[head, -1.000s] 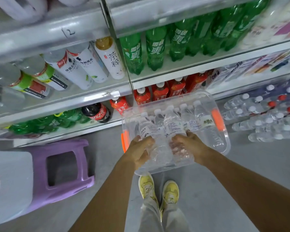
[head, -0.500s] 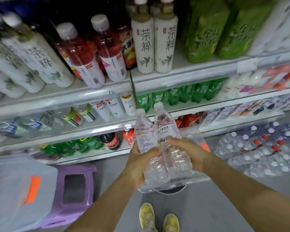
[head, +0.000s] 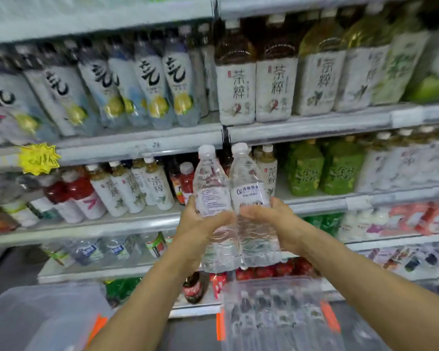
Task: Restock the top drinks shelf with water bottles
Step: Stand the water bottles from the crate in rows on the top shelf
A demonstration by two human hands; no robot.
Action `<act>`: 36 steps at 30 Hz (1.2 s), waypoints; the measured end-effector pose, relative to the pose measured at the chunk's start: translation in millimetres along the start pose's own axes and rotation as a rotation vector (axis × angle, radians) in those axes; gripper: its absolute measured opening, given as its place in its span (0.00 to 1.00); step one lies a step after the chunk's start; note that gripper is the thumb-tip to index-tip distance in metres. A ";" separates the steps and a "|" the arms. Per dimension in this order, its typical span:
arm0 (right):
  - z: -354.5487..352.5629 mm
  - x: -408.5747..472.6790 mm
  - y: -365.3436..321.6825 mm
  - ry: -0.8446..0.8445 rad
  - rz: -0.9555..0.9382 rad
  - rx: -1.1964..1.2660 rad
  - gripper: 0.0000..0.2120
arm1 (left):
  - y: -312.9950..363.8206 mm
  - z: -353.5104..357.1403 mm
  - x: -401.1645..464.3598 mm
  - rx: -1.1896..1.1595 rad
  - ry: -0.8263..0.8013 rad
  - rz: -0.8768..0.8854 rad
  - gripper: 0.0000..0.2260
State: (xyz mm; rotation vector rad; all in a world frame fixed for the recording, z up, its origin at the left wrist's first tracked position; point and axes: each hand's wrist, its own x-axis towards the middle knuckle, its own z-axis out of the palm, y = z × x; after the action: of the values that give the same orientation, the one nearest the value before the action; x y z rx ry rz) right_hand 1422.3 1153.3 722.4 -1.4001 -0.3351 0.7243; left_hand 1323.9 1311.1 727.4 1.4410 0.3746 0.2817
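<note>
Two clear plastic water bottles with white caps, held upright and touching side by side in front of the mid-level shelves: your left hand (head: 200,221) wraps its fingers round the left water bottle (head: 212,198), and your right hand (head: 271,219) curls round the right water bottle (head: 250,196), each grip sitting at the label band. The bottles stand well below the top drinks shelf, whose grey metal edge (head: 99,24) runs along the upper border of the view; the space above that edge is out of sight, so whether a gap waits there cannot be told. The step in hand appears to be the lift. Keep both bottles vertical and pressed together as you raise them, so that the caps pass in front of the tall white-labelled tea bottles (head: 256,79) without knocking them. Thin walls will likely flex, so grip firmly but without crushing. The clear plastic crate with orange latches (head: 276,323) below holds further bottles.
</note>
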 end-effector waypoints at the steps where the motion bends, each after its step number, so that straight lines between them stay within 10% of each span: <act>1: 5.7 -0.7 -18.2 -0.020 -0.025 -0.021 0.50 | 14.5 -2.6 0.9 0.011 -0.002 0.035 0.31; 7: 33.1 7.4 -116.3 -0.109 -0.279 -0.180 0.18 | 91.3 -16.5 15.1 0.078 0.057 0.268 0.27; 21: 136.4 87.0 -346.5 -0.002 -0.889 -0.239 0.21 | 296.4 -104.7 95.0 0.051 0.166 0.582 0.22; 36: 148.8 207.5 -395.4 0.167 -0.782 -0.392 0.23 | 361.2 -130.8 183.9 0.022 0.027 0.627 0.47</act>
State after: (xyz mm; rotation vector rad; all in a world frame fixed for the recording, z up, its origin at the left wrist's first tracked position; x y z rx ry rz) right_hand 1588.7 1398.6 1088.1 -1.5196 -0.8614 -0.1102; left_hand 1450.2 1545.4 1059.9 1.5495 -0.0662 0.8032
